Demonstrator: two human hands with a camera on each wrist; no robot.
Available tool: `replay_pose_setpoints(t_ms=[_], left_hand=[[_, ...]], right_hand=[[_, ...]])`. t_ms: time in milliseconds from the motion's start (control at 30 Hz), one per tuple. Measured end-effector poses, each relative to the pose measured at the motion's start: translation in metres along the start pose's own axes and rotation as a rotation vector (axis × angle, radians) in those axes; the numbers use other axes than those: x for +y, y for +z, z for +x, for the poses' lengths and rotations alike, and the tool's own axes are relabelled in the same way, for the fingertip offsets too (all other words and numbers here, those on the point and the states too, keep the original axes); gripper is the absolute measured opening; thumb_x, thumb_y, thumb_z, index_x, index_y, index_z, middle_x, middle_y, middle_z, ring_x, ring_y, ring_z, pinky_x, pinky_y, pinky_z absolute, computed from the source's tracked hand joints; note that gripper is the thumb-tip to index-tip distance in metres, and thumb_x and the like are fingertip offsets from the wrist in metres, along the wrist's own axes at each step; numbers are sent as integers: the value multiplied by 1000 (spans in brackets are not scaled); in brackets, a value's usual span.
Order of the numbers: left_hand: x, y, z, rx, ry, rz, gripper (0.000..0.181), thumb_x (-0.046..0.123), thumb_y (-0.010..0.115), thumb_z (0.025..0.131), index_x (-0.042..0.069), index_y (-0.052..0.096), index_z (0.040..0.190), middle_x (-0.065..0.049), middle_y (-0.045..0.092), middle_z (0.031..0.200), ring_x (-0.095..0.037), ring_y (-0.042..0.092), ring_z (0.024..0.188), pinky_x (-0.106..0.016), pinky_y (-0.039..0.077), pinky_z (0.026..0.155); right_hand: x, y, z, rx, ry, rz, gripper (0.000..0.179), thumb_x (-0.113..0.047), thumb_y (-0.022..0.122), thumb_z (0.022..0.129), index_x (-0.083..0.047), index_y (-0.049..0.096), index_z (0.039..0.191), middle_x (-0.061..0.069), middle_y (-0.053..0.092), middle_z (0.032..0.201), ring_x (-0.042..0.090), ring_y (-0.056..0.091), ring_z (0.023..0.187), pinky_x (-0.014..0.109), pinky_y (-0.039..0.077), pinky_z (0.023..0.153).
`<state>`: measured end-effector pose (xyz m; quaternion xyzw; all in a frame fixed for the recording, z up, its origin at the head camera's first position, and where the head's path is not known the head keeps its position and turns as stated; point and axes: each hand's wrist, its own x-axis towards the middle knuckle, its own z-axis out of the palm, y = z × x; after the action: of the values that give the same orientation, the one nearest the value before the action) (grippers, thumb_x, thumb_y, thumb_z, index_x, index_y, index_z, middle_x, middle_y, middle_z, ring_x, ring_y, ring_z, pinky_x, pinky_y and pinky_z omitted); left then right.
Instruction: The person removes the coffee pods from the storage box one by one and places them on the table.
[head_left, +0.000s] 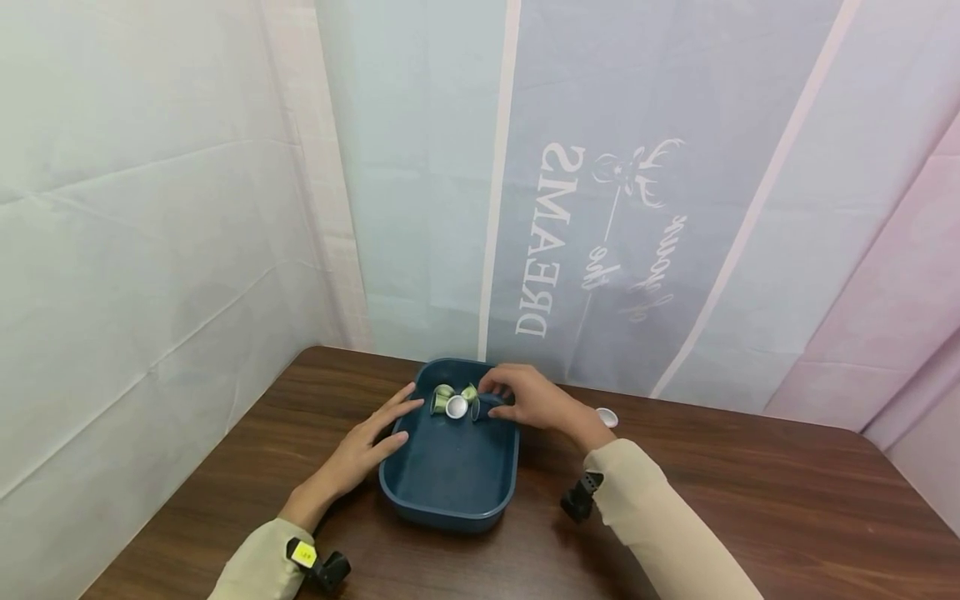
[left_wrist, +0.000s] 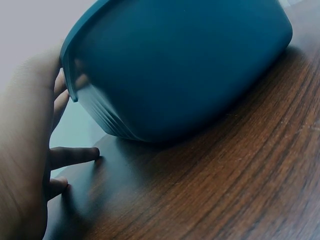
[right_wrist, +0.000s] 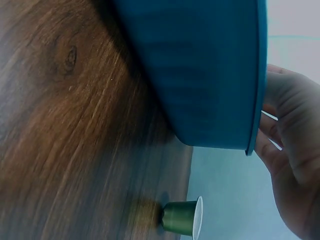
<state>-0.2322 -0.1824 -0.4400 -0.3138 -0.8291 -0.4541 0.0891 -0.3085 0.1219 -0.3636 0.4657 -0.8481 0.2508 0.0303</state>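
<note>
A dark blue plastic bin (head_left: 450,467) stands on the wooden table. Toward its far end lie several green coffee capsules (head_left: 438,403), one showing its white lid (head_left: 456,407). My right hand (head_left: 536,398) reaches over the right rim and pinches a dark blue coffee capsule (head_left: 483,407) between thumb and fingers, beside the green ones. The bin wall hides those fingertips in the right wrist view. My left hand (head_left: 360,450) rests at the left rim, fingers spread and fairly straight; in the left wrist view some of its fingers extend below the rim outside the bin (left_wrist: 175,65).
One more green capsule (right_wrist: 181,218) with a pale lid is on the table, beyond the right forearm and right of the bin. A printed curtain (head_left: 420,208) hangs behind the table's far edge. Dark wood (head_left: 712,475) extends to the right.
</note>
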Motion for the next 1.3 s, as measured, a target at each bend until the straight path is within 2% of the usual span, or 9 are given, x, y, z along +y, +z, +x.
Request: replay_pose_setpoints(t_ms=[167,300,567,733,900,1033,1300], left_hand=[[-1,0,0,0,-2,-4,47,18,49,100,19,41,147,-1,19,158,-26,20,142,-65,24,102],[-2,0,1,-2,-1,-6,48,14,50,100,16,41,146,0,19,158,-26,20,142,-65,24,102],[-2,0,1,-9,-12,-4,48,18,49,100,24,40,147,2,19,158,-25,20,142,-65,24,102],[-1,-1,1,-8,-11,-2,47,20,49,100,19,41,147,0,19,158,-26,20,142,-65,24,102],[1,-1,2,-10,-10,-6,48,15,50,100,15,41,146,0,19,158,-27,20,142,-66,24,102],[0,-1,2,-10,-3,-6,49,12,49,99,17,41,147,-2,19,158,-27,21,142,-65,25,102],[-1,-1,1,-14,-1,-15,47,20,49,100,15,41,146,-1,19,158,-26,20,142,-65,24,102]], right_hand=[[2,3,6,-38,16,-38,32,-6,78,79,-9,67,110,3,63,106,22,62,95,36,51,81],[2,4,11,-72,23,-87,32,-7,78,79,-12,68,108,0,63,105,18,62,95,32,50,82],[1,4,18,-141,73,-111,34,-10,78,80,-14,68,112,-3,64,107,17,63,94,28,51,78],[-1,4,21,-174,95,-114,34,-10,78,80,-16,68,112,-3,65,107,16,63,93,28,51,77],[-1,6,24,-206,105,-134,34,-10,79,80,-18,68,111,-3,66,100,13,63,90,28,51,75],[0,8,25,-220,110,-123,34,-11,80,78,-19,68,108,-2,67,95,12,63,87,27,51,73],[-1,10,26,-269,121,-59,30,-15,82,77,-19,68,104,-7,66,91,8,62,85,23,50,72]])
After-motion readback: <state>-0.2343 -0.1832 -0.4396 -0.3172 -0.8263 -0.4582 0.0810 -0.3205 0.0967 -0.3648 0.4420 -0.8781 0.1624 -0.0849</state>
